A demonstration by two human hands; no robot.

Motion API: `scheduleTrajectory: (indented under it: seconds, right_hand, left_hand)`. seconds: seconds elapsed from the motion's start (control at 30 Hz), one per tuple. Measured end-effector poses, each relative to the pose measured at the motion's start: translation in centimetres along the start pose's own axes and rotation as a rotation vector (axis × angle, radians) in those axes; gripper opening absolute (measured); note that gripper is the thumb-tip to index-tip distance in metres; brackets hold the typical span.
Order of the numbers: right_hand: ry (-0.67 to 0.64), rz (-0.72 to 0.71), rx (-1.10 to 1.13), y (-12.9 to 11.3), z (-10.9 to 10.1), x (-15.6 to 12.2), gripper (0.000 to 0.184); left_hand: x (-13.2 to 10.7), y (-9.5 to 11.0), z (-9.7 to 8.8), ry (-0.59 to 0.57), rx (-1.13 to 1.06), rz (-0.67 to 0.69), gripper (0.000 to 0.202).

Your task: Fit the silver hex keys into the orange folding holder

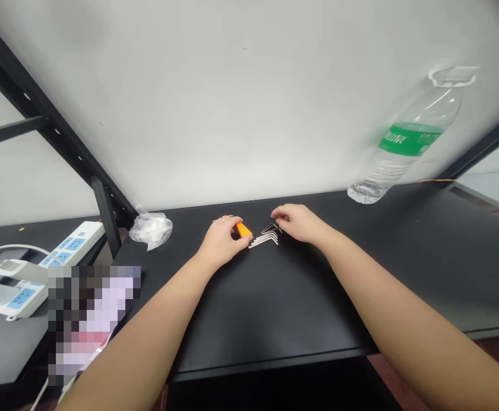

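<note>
My left hand (222, 240) is closed around an orange plastic holder (244, 230), thumb on the near side. Several silver L-shaped hex keys (268, 237) lie side by side on the black tabletop, just right of the holder. Directly beyond that row is a thinner, darker set of bent keys (270, 228). My right hand (296, 221) rests at the right end of these keys, its fingers curled in towards the thumb. Whatever may be between its fingertips is too small to make out.
A crumpled clear plastic bag (151, 229) lies left on the black table (270, 308). Against the wall at right stands a large clear water bottle (407, 142) with a green label. A power strip (72, 245) with plugs and cables sits left, beyond the black metal frame (106, 214).
</note>
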State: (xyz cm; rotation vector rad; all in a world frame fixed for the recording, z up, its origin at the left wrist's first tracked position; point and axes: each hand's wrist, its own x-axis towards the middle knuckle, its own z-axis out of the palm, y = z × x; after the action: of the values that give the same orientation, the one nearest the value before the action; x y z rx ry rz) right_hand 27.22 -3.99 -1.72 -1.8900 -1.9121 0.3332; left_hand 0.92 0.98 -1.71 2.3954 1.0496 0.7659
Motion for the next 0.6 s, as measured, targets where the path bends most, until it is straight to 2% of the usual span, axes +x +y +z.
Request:
scheduleTrajectory:
  seconds: [0.13, 0.23, 0.4, 0.6]
  right_hand:
    - [0.011, -0.066, -0.074, 0.0, 0.9, 0.7, 0.021]
    - [0.001, -0.043, -0.109, 0.0, 1.0, 0.9, 0.020]
    - [-0.029, 0.074, -0.089, 0.0, 0.2, 0.6, 0.020]
    - [-0.055, 0.020, -0.094, 0.6, -0.4, 0.2, 0.025]
  left_hand:
    - [0.0, 0.0, 0.0, -0.013, 0.000, 0.006, 0.044]
    - [0.0, -0.1, 0.0, -0.022, -0.009, 0.001, 0.044]
    - [-0.1, -0.2, 0.1, -0.019, -0.009, -0.002, 0.044]
    - [0.0, -0.1, 0.1, -0.025, -0.010, 0.000, 0.044]
